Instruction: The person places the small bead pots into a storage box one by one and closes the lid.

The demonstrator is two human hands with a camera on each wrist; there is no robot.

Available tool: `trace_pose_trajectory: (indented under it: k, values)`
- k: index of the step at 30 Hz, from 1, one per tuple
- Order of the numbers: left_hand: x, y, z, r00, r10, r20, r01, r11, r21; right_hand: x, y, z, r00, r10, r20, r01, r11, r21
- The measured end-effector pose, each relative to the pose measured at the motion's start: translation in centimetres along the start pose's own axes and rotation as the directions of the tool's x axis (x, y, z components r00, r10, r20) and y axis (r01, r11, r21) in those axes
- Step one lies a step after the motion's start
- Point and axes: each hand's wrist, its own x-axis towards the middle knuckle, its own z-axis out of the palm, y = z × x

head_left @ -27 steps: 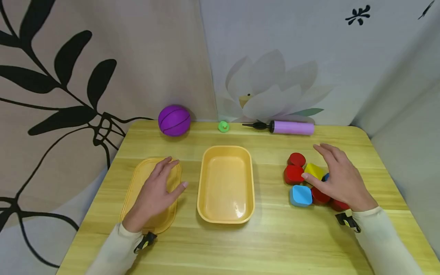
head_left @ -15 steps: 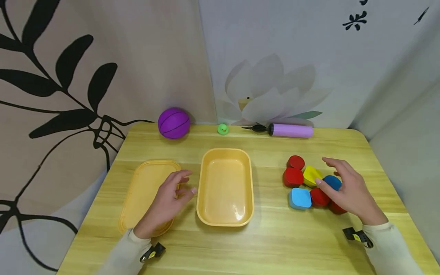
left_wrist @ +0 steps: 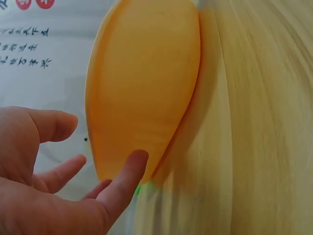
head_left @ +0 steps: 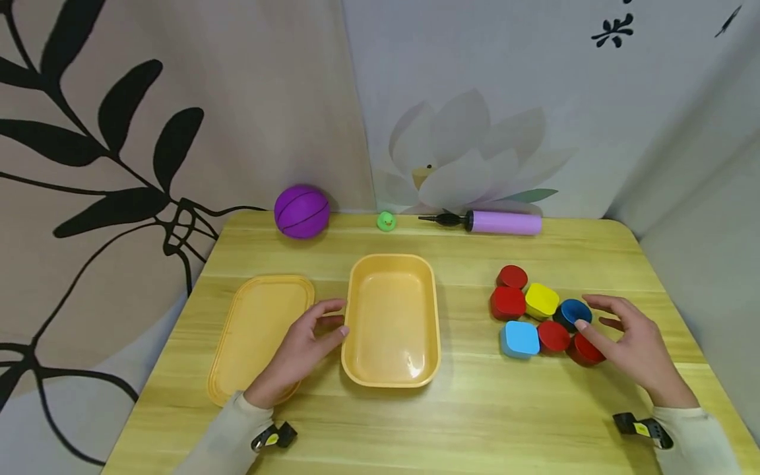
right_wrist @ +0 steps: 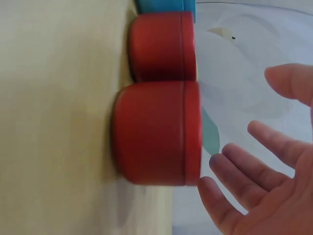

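Observation:
A deep orange-yellow tray (head_left: 390, 316) stands in the middle of the table. My left hand (head_left: 303, 346) is at its left side, fingers slightly bent beside the rim; whether they touch it I cannot tell. To the right lies a cluster of small round and square containers: a yellow one (head_left: 541, 300), a light blue one (head_left: 520, 339), a dark blue round one (head_left: 572, 313) and several red ones, the nearest a red container (right_wrist: 156, 134). My right hand (head_left: 638, 349) hovers at the cluster's right edge, thumb and fingers apart, holding nothing.
A flat orange-yellow lid (head_left: 261, 323) lies left of the tray, partly under my left forearm. Along the back edge sit a purple ball (head_left: 301, 212), a small green duck-faced toy (head_left: 386, 221) and a lilac hand pump (head_left: 505, 223). A curtain (head_left: 475, 79) hangs behind the table.
My left hand has moved right, from above the lid to the tray's left side. My right hand has moved right and nearer to me, uncovering the dark blue container.

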Motion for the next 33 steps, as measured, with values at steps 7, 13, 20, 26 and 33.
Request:
trace_pose_trajectory:
  k: [7, 13, 20, 26, 33]
  values:
    - [0.3, 0.2, 0.4, 0.998, -0.051, 0.035, 0.053, 0.997, -0.050, -1.3, 1.3, -0.3, 0.996, 0.092, -0.001, -0.092, 0.996, -0.004]
    - [0.3, 0.3, 0.5, 0.997, -0.065, 0.051, 0.066, 0.997, -0.026, -2.3, 2.1, -0.3, 0.975, 0.186, 0.122, -0.184, 0.982, -0.029]
    - [0.3, 0.3, 0.5, 0.994, -0.078, 0.071, 0.080, 0.996, -0.028, -2.8, 2.4, 0.1, 0.948, 0.212, 0.236, -0.211, 0.977, -0.031]
    - [0.4, 0.4, 0.5, 0.995, -0.075, 0.067, 0.076, 0.997, -0.020, -3.0, 2.8, 0.1, 0.934, 0.239, 0.264, -0.236, 0.971, -0.045]
    - [0.5, 0.4, 0.4, 0.995, -0.069, 0.076, 0.072, 0.997, -0.029, -2.7, 3.1, -0.4, 0.910, 0.294, 0.293, -0.285, 0.956, -0.075]
